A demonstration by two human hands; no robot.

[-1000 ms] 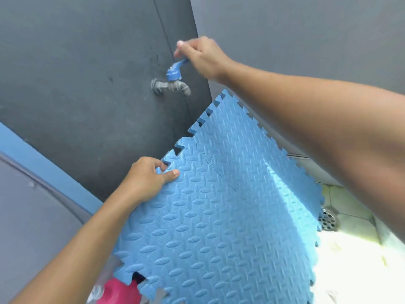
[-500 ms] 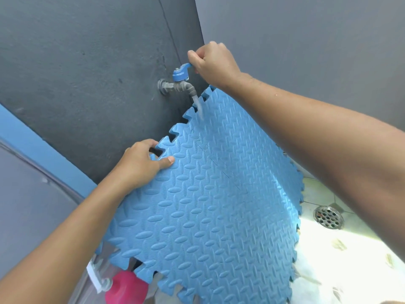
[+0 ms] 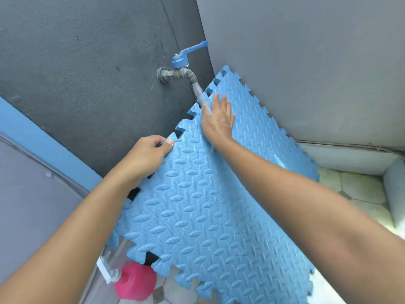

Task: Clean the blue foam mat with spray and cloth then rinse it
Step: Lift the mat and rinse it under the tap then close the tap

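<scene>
The blue foam mat (image 3: 208, 205), with a raised oval pattern and jigsaw edges, leans tilted against the dark wall under the tap (image 3: 182, 72). The tap has a blue lever, and water runs from its spout onto the mat's upper edge. My left hand (image 3: 149, 154) grips the mat's left upper edge, thumb on the front face. My right hand (image 3: 218, 119) lies flat on the mat just below the stream, fingers straight, wet with water. A pink spray bottle (image 3: 134, 281) with a white nozzle stands on the floor below the mat's lower corner. No cloth is in view.
Dark grey walls meet in a corner behind the tap. A blue band (image 3: 43, 145) runs along the left wall. Pale tiled floor (image 3: 361, 189) shows at the right, with a raised ledge beside it.
My right hand has let go of the tap lever and come down flat onto the mat under the water. The stream now runs steadily. My left hand keeps its grip.
</scene>
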